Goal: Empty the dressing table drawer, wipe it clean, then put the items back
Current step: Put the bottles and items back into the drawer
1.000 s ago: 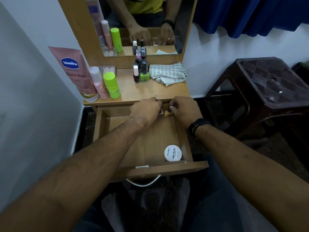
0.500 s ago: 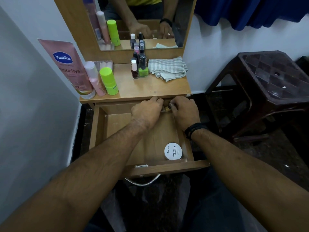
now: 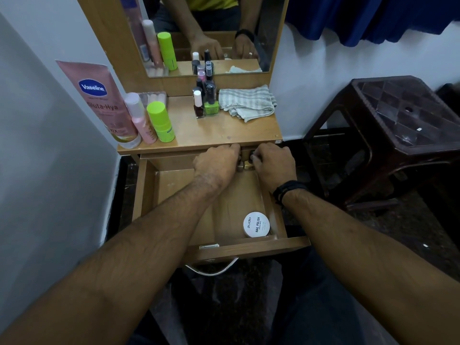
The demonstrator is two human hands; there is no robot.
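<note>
A: Where are the hands?

B: Both reach into the far right of the open drawer (image 3: 146,195), just under the tabletop (image 3: 224,131) edge. The left hand (image 3: 216,161) and right hand (image 3: 273,163) sit close together, knuckles up, fingers curled down.

A: Holding anything?

B: A small gold object (image 3: 246,166) shows in the gap between them. The right hand's fingertips pinch something dark just above it. The left hand's fingers curl beside it, but what they grip is hidden, so I cannot tell.

A: What else is in the drawer?

B: A round white tin (image 3: 256,224) marked "nail polish" lies flat in the near right corner, close to the front panel. The wood floor around it is bare.

A: And on top?

B: At the left, a pink Vaseline tube (image 3: 99,100) stands cap down against the wall, with a pink bottle (image 3: 140,118) and a green bottle (image 3: 160,122) just beside it. A cluster of polish bottles (image 3: 205,100) stands at the far middle, and a folded striped cloth (image 3: 246,102) lies to their right, touching the green one.

A: Anything around the table?

B: A mirror (image 3: 211,33) rises behind the top and reflects the hands. A dark brown stool (image 3: 398,115) stands to the right, and a blue curtain (image 3: 373,16) hangs above it. A black band (image 3: 288,190) wraps the right wrist.
</note>
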